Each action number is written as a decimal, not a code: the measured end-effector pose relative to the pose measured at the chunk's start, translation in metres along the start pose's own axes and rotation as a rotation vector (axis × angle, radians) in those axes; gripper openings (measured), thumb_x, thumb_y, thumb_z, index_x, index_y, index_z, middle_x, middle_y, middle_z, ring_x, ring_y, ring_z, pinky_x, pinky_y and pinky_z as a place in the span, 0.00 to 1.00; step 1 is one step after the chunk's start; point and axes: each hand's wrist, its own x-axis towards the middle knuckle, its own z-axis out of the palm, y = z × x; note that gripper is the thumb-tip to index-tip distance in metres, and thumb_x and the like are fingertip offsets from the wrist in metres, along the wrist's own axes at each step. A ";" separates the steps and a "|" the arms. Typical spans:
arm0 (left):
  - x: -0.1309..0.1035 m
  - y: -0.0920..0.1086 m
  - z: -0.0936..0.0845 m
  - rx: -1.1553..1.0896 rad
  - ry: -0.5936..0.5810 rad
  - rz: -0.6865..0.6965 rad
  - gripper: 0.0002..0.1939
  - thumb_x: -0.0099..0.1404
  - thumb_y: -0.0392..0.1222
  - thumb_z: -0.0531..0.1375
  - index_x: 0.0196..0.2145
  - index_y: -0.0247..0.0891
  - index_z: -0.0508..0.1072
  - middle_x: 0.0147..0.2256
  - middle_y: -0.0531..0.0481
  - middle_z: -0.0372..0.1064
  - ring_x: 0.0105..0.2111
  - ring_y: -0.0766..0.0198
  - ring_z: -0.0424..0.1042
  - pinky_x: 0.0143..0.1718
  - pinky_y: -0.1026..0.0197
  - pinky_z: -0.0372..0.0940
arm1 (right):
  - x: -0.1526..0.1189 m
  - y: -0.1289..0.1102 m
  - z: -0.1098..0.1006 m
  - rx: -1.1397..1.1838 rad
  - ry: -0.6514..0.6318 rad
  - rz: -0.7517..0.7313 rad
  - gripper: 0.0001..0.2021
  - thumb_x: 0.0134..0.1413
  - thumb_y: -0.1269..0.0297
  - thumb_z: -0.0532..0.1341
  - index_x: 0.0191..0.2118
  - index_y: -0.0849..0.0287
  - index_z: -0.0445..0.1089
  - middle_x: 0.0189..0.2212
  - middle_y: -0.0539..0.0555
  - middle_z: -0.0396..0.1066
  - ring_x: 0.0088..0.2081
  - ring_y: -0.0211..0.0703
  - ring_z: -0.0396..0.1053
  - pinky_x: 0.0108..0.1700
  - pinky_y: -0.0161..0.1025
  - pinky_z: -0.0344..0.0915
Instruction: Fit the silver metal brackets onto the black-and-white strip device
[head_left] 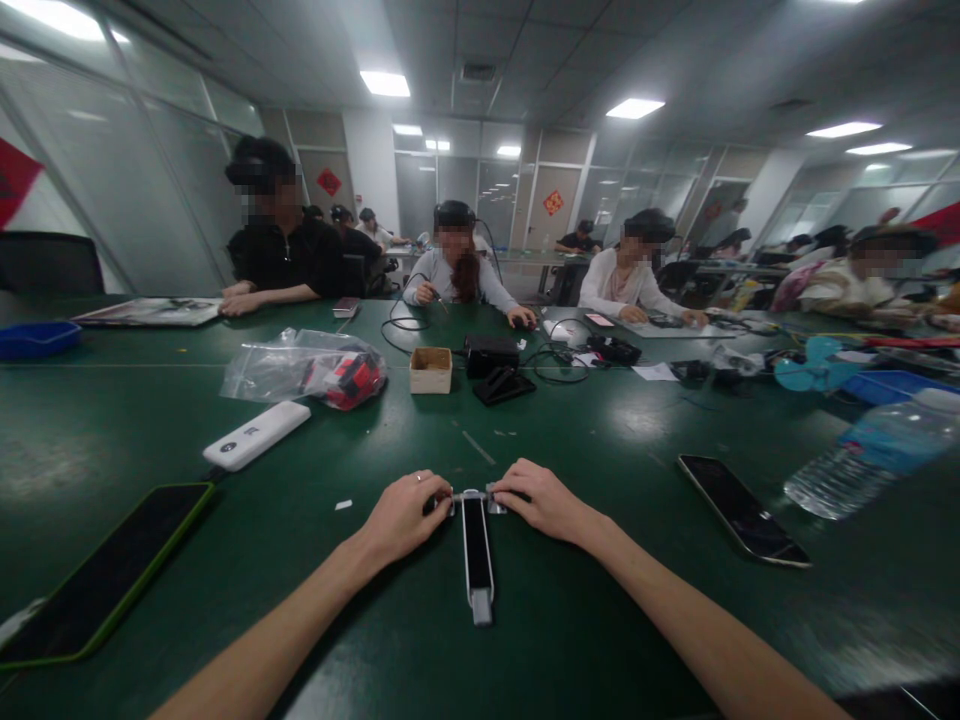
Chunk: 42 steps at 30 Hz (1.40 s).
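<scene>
A slim, pale-edged device with a dark face [476, 548] and a grey end piece lies lengthwise on the green table between my hands. At its far end, my left hand [409, 512] pinches something small and pale at the left side. Opposite it, my right hand [541, 500] has its fingertips closed on a small shiny clear plastic piece [496, 499]. A thin strip seems to cross the device's far end between my fingers, but its shape is too small to make out.
To the left lie a green-edged phone [112, 570] and a white power bank [257, 435]. A dark phone [742, 508] and a water bottle [862, 455] lie right. Beyond are a plastic bag [281, 368], a small box [430, 372] and a black stand [504, 385]. Several people sit opposite.
</scene>
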 end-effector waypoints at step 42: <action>0.000 0.000 0.000 0.008 0.008 -0.004 0.09 0.64 0.39 0.53 0.36 0.38 0.72 0.33 0.49 0.71 0.33 0.63 0.69 0.35 0.62 0.61 | -0.001 -0.002 -0.002 0.021 -0.005 0.044 0.07 0.57 0.64 0.58 0.39 0.58 0.71 0.38 0.54 0.67 0.39 0.40 0.64 0.41 0.40 0.64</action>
